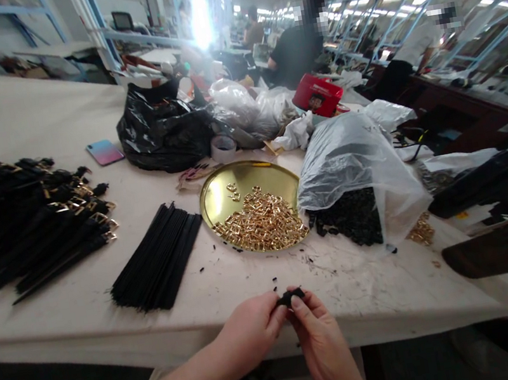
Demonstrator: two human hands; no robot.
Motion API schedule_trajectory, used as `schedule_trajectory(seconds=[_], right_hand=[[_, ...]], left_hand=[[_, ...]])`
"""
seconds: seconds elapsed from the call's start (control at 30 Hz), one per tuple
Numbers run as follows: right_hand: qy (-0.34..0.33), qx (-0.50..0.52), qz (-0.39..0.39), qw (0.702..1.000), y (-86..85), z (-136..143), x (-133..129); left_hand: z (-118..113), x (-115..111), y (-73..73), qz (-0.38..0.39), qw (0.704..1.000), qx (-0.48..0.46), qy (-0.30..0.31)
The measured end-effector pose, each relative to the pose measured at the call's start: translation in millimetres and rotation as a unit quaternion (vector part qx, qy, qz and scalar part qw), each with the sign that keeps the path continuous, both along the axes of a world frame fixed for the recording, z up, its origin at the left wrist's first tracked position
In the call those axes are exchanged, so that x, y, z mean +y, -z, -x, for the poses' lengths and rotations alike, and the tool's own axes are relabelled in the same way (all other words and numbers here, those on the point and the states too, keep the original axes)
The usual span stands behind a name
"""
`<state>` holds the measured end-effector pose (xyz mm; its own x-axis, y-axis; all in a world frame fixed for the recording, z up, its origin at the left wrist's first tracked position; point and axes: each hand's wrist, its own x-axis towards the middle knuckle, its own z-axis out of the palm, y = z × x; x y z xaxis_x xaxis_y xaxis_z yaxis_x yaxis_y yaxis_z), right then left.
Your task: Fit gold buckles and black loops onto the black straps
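Both hands are closed on one small black fabric piece (292, 296) at the table's front edge. My left hand (255, 326) pinches its left end between thumb and fingers. My right hand (319, 334) grips its right end, the thumb on top. Just beyond them lies a round gold tray (216, 197) with a heap of small gold buckles (263, 222). A stack of flat black strips (157, 258) lies left of the tray. To the tray's right, many small black pieces (352, 216) spill from a clear plastic bag (339, 154).
Bundled black straps with gold buckles (57, 224) cover the table's left side, near a phone (105, 152). Behind the tray are a black plastic bag (162, 127), a tape roll (223, 148) and a red container (317, 95). A dark object (504, 250) sits at right. People are in the background.
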<state>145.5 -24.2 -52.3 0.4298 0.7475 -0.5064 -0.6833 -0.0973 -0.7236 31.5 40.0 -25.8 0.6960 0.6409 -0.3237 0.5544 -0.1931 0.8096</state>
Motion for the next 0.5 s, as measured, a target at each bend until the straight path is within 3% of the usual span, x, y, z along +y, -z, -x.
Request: schedule_trajectory(seconds=[0.13, 0.23, 0.33, 0.4, 0.5], right_hand=[[-0.002, -0.052, 0.01, 0.999, 2.7, 1, 4], [-0.099, -0.108, -0.002, 0.989, 4.1, 6, 7], [-0.188, -0.252, -0.015, 0.949, -0.7, -4, 20], [-0.193, -0.427, -0.018, 0.883, -6.4, -19, 38], [-0.194, -0.671, -0.004, 0.716, -11.8, -42, 75]], left_hand=[[5, 3, -2.0, 0.128, 0.99, -0.05, -0.012], [8, 9, -4.0, 0.11, 0.99, -0.077, -0.043], [11, 20, -3.2, 0.129, 0.983, -0.113, -0.064], [13, 28, -1.0, 0.162, 0.973, -0.144, -0.084], [15, 36, 2.4, 0.205, 0.953, -0.169, -0.143]])
